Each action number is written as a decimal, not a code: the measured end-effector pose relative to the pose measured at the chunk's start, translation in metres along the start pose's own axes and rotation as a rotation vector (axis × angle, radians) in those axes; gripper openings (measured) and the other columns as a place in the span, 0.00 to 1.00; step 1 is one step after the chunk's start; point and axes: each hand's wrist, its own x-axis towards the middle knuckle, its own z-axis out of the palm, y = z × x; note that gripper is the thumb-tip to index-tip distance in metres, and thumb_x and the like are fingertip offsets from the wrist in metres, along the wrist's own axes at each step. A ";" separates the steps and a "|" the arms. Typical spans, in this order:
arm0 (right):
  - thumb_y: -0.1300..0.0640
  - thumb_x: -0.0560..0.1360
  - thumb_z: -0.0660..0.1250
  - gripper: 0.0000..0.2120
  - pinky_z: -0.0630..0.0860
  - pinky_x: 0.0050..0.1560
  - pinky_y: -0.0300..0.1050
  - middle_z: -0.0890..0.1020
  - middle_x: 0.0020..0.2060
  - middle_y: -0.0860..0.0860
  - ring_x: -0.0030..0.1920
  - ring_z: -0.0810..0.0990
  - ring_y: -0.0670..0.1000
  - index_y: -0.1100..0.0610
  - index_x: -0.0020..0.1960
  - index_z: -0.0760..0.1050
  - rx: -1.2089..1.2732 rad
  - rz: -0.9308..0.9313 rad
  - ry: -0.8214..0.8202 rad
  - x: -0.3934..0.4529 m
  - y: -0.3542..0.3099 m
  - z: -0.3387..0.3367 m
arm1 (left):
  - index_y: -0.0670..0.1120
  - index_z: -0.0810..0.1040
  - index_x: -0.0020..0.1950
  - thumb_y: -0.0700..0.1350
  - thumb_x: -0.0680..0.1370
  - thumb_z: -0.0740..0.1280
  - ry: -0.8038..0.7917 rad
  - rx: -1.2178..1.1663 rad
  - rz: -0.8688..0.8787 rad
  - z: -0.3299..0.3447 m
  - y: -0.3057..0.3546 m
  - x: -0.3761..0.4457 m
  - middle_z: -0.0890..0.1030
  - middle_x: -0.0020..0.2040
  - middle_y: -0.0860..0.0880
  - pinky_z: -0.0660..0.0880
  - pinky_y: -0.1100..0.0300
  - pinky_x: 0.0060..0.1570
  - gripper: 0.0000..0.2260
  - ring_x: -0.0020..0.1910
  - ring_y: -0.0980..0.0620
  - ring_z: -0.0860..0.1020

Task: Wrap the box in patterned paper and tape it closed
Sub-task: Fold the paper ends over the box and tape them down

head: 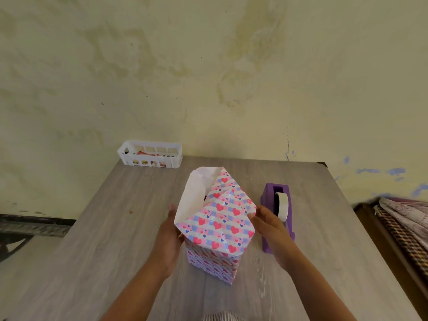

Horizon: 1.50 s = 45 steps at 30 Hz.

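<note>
Probably light and stiff inside thin creasable patterned paper (220, 218), steadied by flat left hand (170, 237), pinched at flap by right hand (269, 224).

The gray wood counter (115, 228) holds a wrapped box (215, 258) in the middle, a purple tape holder (268, 228) just beside it, and a white basket (150, 155) at the back.

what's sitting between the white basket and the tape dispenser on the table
In the head view, the top of the wrapped box, its paper flaps still open, stands between the basket and the dispenser; otherwise bare table.
</note>
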 end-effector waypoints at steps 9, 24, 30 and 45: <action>0.49 0.72 0.70 0.15 0.72 0.34 0.29 0.77 0.45 0.41 0.42 0.78 0.43 0.50 0.54 0.68 -0.399 -0.048 0.023 -0.009 -0.006 -0.003 | 0.49 0.81 0.51 0.60 0.72 0.68 -0.134 0.652 0.105 0.004 0.088 0.023 0.82 0.47 0.51 0.74 0.61 0.44 0.17 0.46 0.53 0.80; 0.43 0.71 0.70 0.24 0.74 0.51 0.40 0.76 0.54 0.42 0.56 0.78 0.47 0.49 0.63 0.69 -0.515 -0.012 0.065 -0.018 0.004 0.002 | 0.46 0.78 0.55 0.50 0.78 0.65 0.180 0.846 0.833 0.035 0.115 0.019 0.80 0.51 0.51 0.74 0.66 0.45 0.11 0.43 0.55 0.79; 0.36 0.70 0.66 0.27 0.77 0.48 0.40 0.79 0.58 0.44 0.54 0.80 0.48 0.49 0.63 0.68 -0.630 -0.014 0.095 -0.013 0.000 0.007 | 0.47 0.68 0.64 0.50 0.81 0.55 -0.108 0.881 1.346 0.025 0.046 -0.030 0.71 0.63 0.49 0.65 0.58 0.66 0.14 0.66 0.52 0.69; 0.57 0.79 0.62 0.23 0.69 0.38 0.39 0.73 0.58 0.50 0.50 0.77 0.51 0.47 0.71 0.60 -0.812 -0.522 0.286 -0.011 -0.071 -0.004 | 0.44 0.63 0.73 0.60 0.77 0.54 -0.220 1.640 1.101 0.021 -0.039 -0.014 0.65 0.73 0.46 0.57 0.47 0.67 0.29 0.73 0.49 0.63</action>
